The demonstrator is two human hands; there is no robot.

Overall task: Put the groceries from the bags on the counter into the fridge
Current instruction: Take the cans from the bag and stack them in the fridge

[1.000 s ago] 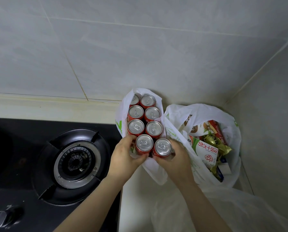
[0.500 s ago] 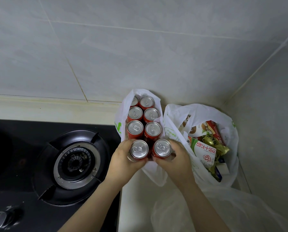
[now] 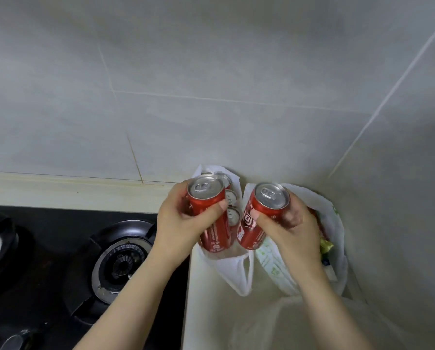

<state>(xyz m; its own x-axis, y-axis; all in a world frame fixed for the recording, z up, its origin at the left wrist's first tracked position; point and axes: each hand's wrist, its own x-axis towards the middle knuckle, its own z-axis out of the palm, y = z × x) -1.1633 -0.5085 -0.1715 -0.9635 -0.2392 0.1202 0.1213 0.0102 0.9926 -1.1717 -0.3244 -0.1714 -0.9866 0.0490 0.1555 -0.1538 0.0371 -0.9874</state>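
early going — left hand wraps a red soda can, right hand a second can, over the white bag; other cans wait inside, grocery bag beneath the right hand unemptied.

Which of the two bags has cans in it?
The left bag, beside the stove: can tops show inside it, behind the left hand's red can. The right bag shows packets.

The left hand and its red can cover most of the other cans. The right hand hides most things in the right bag at 3 o'clock. Words on the second can are too blurry to read. At 8 o'clock the edge cuts off the stove.
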